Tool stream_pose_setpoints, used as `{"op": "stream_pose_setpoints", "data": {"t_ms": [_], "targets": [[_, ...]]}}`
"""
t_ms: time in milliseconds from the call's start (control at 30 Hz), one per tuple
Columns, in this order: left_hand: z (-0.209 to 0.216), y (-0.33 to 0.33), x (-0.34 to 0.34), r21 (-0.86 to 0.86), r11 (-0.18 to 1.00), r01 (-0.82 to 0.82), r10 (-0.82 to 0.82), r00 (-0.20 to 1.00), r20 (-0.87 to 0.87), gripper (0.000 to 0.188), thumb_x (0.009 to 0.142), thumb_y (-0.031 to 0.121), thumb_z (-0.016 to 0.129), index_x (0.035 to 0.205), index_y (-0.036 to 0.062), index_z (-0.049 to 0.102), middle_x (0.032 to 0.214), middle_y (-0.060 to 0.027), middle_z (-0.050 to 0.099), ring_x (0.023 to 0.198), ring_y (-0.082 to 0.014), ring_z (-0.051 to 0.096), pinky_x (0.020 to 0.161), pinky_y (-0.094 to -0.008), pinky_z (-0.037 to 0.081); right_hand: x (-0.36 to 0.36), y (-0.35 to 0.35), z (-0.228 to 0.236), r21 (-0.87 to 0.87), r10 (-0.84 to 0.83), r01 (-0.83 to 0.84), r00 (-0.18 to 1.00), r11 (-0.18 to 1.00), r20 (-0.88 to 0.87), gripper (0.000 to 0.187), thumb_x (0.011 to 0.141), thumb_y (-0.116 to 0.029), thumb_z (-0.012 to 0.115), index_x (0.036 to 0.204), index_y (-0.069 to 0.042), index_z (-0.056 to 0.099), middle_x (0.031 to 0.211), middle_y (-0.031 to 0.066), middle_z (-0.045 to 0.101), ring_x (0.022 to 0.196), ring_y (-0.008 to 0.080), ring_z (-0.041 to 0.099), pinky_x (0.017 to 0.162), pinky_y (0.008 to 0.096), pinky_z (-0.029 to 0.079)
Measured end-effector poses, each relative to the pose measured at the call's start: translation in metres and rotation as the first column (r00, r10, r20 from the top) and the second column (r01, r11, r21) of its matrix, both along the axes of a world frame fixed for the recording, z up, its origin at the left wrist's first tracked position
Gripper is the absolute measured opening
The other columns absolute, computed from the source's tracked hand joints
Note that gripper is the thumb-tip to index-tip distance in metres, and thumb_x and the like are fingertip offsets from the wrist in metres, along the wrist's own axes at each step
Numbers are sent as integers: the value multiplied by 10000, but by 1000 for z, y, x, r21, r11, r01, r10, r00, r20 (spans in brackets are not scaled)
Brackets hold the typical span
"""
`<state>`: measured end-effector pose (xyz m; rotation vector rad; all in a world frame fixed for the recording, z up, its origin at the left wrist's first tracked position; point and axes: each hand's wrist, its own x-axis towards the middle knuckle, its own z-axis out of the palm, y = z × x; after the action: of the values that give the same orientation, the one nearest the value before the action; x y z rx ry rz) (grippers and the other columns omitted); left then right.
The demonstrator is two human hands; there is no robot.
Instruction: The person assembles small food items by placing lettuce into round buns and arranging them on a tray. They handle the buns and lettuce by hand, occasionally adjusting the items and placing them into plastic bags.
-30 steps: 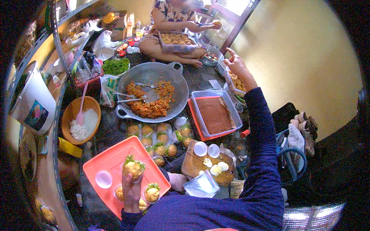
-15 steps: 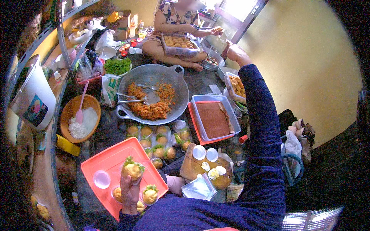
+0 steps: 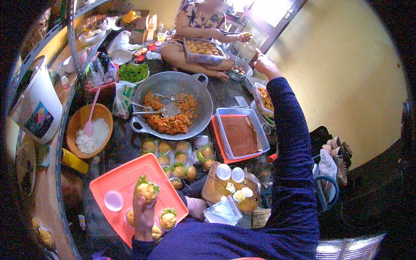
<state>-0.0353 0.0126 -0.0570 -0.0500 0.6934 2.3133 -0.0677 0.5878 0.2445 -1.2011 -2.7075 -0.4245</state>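
My left hand is wrapped round a golden bun with green lettuce sticking out, in what looks like clear packaging. It is held above a red-orange tray lid. Beside that hand on the lid stand more filled buns and a clear round cup. Stretched far forward and to the right, my right hand has its index finger extended and holds nothing visible. It is near a metal pot and the seated person's hand. My right forearm passes over part of a tub of fried pieces.
A large wok of orange filling stands in the middle, with packed buns before it. A tub of brown food and a wooden board with egg pieces lie right. Another person sits opposite with a box of buns.
My right hand has shifted slightly, its index finger still extended. The left hand keeps the bun in about the same place. The view has tilted a little.
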Motion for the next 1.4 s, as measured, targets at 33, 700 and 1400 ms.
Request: {"op": "stream_pose_setpoints", "data": {"t_ms": [33, 700, 1400], "targets": [[0, 0, 0, -2, 1000, 2, -2, 1000, 7, 566, 885, 203, 592, 1385, 54, 372, 1349, -97, 475, 1246, -250, 467, 1062, -433, 379, 1, -1, 0, 0, -19, 19, 1000, 1000, 5, 724, 828, -208, 566, 1465, -80, 245, 1205, 218, 590, 1106, 349, 579, 956, 406, 451], [4, 1, 3, -22, 1000, 6, -6, 1000, -6, 548, 872, 195, 606, 1360, 57, 398, 1322, -101, 496, 1223, -252, 486, 1057, -437, 380, 9, -10, -21, 7, 70, -69, 996, 998, -49, 726, 832, -284, 658, 1434, -86, 302, 1120, 207, 628, 1052, 323, 604, 897, 407, 475], [16, 4, 12, -56, 998, -5, 1, 998, -68, 542, 882, 197, 582, 1363, 39, 389, 1315, -100, 497, 1235, -253, 472, 1063, -433, 367, -18, 242, 165, 417, 221, -247, 969, 875, 109, 367, 929, -221, 382, 1215, -78, 562, 1146, 169, 626, 1004, 306, 622, 868, 358, 488]]}}
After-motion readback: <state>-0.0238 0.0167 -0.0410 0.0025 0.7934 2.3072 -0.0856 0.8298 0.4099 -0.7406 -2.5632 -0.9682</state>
